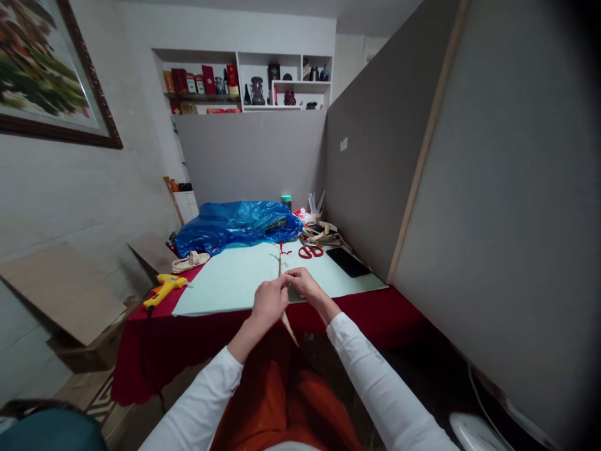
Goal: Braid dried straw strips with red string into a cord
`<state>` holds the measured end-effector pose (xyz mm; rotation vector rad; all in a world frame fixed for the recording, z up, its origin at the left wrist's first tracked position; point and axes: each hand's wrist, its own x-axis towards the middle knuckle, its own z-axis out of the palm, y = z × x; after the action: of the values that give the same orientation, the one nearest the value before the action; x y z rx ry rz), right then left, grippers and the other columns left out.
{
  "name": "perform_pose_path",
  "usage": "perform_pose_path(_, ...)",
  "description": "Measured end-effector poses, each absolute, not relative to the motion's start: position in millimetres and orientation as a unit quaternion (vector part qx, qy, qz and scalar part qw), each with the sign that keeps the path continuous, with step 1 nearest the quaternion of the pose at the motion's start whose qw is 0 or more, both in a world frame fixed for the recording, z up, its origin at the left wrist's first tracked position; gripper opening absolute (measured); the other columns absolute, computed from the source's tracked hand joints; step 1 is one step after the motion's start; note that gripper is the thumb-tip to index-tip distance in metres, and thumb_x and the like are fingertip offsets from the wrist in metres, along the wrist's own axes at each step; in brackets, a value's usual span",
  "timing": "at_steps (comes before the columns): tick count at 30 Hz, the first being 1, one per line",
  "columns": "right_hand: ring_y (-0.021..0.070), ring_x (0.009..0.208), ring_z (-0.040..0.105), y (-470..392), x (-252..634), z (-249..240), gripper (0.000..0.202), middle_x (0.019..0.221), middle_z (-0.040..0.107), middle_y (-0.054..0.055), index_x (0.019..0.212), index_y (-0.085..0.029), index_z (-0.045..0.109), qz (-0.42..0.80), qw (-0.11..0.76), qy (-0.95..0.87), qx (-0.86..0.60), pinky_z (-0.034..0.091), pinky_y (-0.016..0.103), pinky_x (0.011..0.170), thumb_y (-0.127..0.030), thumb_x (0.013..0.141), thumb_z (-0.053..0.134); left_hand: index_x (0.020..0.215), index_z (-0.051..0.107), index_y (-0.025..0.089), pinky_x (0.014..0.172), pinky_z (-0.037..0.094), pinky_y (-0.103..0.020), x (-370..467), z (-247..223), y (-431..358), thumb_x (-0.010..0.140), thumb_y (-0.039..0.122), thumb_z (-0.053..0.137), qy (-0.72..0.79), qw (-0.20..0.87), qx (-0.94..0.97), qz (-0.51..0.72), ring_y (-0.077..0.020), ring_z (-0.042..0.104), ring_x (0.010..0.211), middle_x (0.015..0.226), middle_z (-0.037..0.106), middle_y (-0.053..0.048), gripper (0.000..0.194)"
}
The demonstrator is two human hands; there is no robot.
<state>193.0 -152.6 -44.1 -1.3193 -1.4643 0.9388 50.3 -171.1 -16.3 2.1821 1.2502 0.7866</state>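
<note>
My left hand (270,302) is closed around a pale, straw-coloured strip (290,329). One end of the strip hangs down past the table's front edge towards my lap. Its far part runs up over the pale green board (235,279), with a red tie (282,249) close to that end. Fingertips of my right hand (306,285) pinch the same strip right beside the left fingers. Red-handled scissors (310,251) lie just beyond my hands, to the right. Whether the strip is husk or another fibre cannot be made out.
A yellow glue gun (165,289) rests at the left on the red tablecloth (162,332). Behind the board spreads a blue plastic bag (235,222), with a woven sandal-like piece (191,262) nearby. A black phone (348,262) lies right, beside a grey partition (370,169).
</note>
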Motion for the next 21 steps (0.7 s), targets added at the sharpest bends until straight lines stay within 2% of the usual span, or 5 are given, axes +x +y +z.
perform_pose_path(5, 0.0055, 0.043, 0.030, -161, 197, -37, 0.028, 0.056, 0.052, -0.003, 0.073, -0.013, 0.064, 0.430, 0.482, -0.581, -0.495, 0.020, 0.020, 0.042, -0.041, 0.074, 0.061, 0.098, 0.063, 0.017, 0.079, 0.041, -0.039, 61, -30, -203, 0.085, 0.014, 0.041, 0.457, 0.158, 0.842, 0.239, -0.0301, 0.065, 0.087, 0.087, 0.068, -0.017, 0.024)
perform_pose_path(10, 0.0051, 0.040, 0.023, -162, 198, -37, 0.027, 0.046, 0.038, -0.007, 0.064, -0.015, 0.058, 0.444, 0.494, -0.577, -0.476, 0.014, 0.021, 0.040, -0.039, 0.074, 0.063, 0.073, 0.062, 0.019, 0.071, 0.041, -0.032, 37, -24, -204, 0.088, 0.023, 0.043, 0.423, 0.170, 0.868, 0.194, -0.0242, 0.064, 0.073, 0.069, 0.066, -0.010, 0.024)
perform_pose_path(13, 0.0052, 0.041, 0.025, -160, 198, -39, 0.027, 0.046, 0.038, -0.007, 0.062, -0.015, 0.055, 0.444, 0.502, -0.578, -0.466, 0.016, 0.021, 0.041, -0.038, 0.074, 0.064, 0.057, 0.056, 0.019, 0.067, 0.040, -0.028, 25, -8, -184, 0.082, 0.031, 0.056, 0.413, 0.279, 0.831, 0.246, -0.0190, 0.059, 0.066, 0.059, 0.062, -0.004, 0.027)
perform_pose_path(16, 0.0052, 0.042, 0.027, -160, 197, -40, 0.030, 0.047, 0.037, -0.007, 0.061, -0.015, 0.054, 0.442, 0.505, -0.587, -0.453, 0.019, 0.020, 0.043, -0.041, 0.074, 0.064, 0.072, 0.059, 0.018, 0.066, 0.041, -0.025, 31, 1, -156, 0.083, 0.028, 0.052, 0.424, 0.397, 0.739, 0.342, -0.0150, 0.057, 0.067, 0.069, 0.063, -0.003, 0.017)
perform_pose_path(21, 0.0082, 0.049, 0.043, -165, 196, -39, 0.035, 0.057, 0.053, -0.002, 0.072, -0.016, 0.052, 0.458, 0.494, -0.601, -0.431, 0.029, 0.020, 0.047, -0.050, 0.076, 0.060, 0.079, 0.054, 0.014, 0.047, 0.037, -0.020, 62, -13, -128, 0.082, 0.024, 0.053, 0.375, 0.550, 0.691, 0.281, -0.0086, 0.047, 0.044, 0.058, 0.054, 0.000, 0.011)
